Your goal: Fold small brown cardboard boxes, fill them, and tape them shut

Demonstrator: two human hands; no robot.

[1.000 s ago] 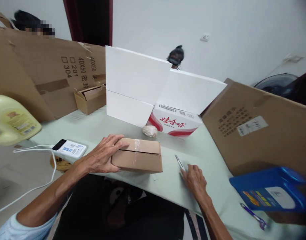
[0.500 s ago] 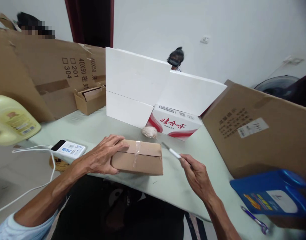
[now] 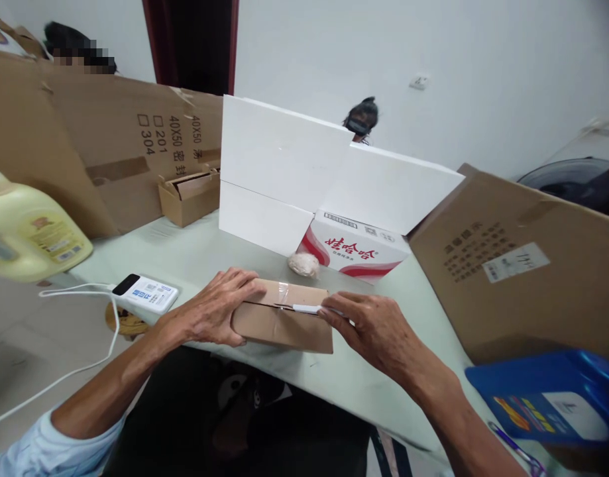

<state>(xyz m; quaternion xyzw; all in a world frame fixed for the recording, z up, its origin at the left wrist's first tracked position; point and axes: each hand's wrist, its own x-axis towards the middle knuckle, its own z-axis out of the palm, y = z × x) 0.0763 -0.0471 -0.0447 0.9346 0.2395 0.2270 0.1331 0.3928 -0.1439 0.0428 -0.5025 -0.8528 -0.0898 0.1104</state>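
My left hand (image 3: 227, 306) grips the left end of a small brown cardboard box (image 3: 289, 331) at the table's near edge, thumb on the front side and fingers over the top. A strip of clear tape (image 3: 283, 292) crosses the seam of its top flaps. In my right hand (image 3: 371, 324) is a slim white-handled knife (image 3: 307, 309), pinched between thumb and fingers. Its thin blade lies along the seam and reaches the tape. Just behind the box sits a pale wrapped lump (image 3: 304, 265), whose kind I cannot make out.
A white and red carton (image 3: 358, 248) and white panels (image 3: 279, 152) stand behind. On the left are a power bank (image 3: 152, 295) with a cable and a yellow jug (image 3: 36, 232). A blue jug (image 3: 543, 397) and purple pen-like tool (image 3: 513, 447) lie right. A person is beyond the panels.
My right hand has moved left, bringing the knife from beside the box onto its top seam at the tape. My left hand keeps its hold on the box. The view has shifted slightly.
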